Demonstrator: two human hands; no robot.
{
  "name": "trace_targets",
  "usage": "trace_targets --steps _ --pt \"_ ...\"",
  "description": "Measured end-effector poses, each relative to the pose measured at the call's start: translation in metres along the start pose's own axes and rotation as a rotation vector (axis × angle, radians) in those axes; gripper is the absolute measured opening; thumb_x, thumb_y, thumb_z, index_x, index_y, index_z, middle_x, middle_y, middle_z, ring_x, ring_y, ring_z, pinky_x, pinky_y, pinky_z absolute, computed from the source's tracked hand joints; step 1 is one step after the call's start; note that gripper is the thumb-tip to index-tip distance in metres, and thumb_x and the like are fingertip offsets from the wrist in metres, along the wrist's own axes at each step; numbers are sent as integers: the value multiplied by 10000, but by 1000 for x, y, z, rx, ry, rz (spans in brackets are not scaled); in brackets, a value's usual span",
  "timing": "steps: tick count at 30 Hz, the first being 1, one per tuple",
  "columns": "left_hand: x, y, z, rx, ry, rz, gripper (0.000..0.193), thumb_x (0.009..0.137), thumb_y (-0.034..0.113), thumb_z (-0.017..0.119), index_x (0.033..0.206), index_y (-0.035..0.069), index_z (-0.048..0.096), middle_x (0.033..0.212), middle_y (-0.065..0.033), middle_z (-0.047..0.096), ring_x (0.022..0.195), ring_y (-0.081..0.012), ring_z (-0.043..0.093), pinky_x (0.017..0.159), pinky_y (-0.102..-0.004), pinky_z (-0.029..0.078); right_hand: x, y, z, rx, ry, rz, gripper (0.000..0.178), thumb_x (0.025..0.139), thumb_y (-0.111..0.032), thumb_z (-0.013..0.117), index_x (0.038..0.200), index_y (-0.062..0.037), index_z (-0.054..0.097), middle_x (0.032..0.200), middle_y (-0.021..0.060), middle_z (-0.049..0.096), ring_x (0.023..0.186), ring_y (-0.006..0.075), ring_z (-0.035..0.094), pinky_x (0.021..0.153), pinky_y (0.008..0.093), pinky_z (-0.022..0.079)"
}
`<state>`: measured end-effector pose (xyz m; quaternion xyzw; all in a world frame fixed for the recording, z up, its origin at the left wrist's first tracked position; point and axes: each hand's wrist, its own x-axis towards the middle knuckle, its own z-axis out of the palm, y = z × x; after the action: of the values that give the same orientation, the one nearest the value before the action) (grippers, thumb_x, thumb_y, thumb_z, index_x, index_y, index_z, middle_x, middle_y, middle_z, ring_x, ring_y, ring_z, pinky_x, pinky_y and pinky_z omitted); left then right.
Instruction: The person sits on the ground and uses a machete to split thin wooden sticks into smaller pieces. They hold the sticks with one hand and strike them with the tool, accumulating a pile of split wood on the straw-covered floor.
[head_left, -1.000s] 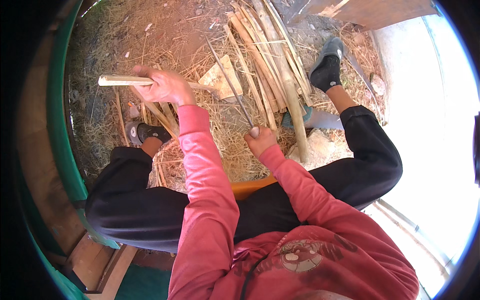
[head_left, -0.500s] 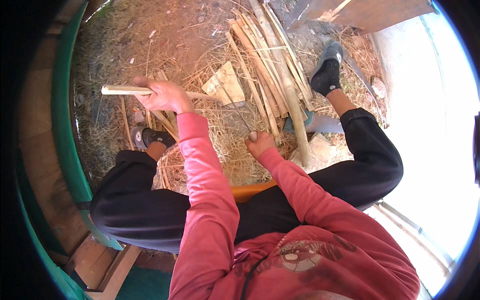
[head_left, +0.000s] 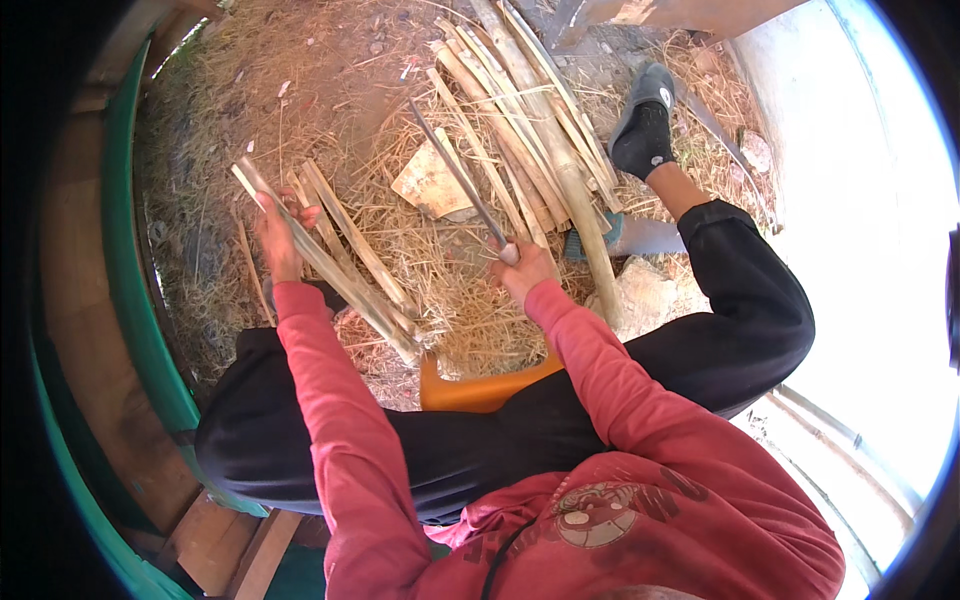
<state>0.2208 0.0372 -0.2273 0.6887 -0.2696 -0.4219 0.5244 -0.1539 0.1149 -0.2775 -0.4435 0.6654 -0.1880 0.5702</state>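
Note:
My left hand [head_left: 280, 238] is wrapped round a split bamboo strip [head_left: 330, 268], which slants from the upper left down toward my lap. Just beyond it, a few more split strips [head_left: 350, 230] lie on the straw, close to the one I hold. My right hand [head_left: 527, 272] grips a long knife by its handle; the knife's narrow dark blade [head_left: 455, 170] points up and away to the left. Under the blade sits a pale, flat-faced block [head_left: 428, 184], with the blade passing across its right part in this view.
Right of the block lies a pile of bamboo strips [head_left: 505, 110] with a thick bamboo pole [head_left: 560, 150] on it. A pale stone [head_left: 642, 295] is beside the pole's near end. An orange seat edge [head_left: 480, 392] shows between my legs. A green frame [head_left: 128, 240] runs along the left.
My left hand has moved left and nearer, and its strip has swung from roughly level to a steep slant. The knife blade has lifted off the block's face.

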Motion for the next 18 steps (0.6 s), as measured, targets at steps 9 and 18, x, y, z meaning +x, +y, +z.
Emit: trace_targets --steps 9,18 --pt "-36 -132 100 688 156 395 303 798 132 721 1082 85 624 850 -91 671 727 -223 634 672 -342 513 24 -21 -39 154 375 -225 411 714 -148 677 1089 20 670 697 121 627 616 201 583 615 312 481" --pt "-160 -191 275 1016 -89 -93 349 850 399 662 963 68 674 937 -171 677 915 -320 663 754 -445 523 19 -35 -58 368 567 -227 201 725 -83 684 906 0 712 693 62 642 624 129 559 610 305 464"
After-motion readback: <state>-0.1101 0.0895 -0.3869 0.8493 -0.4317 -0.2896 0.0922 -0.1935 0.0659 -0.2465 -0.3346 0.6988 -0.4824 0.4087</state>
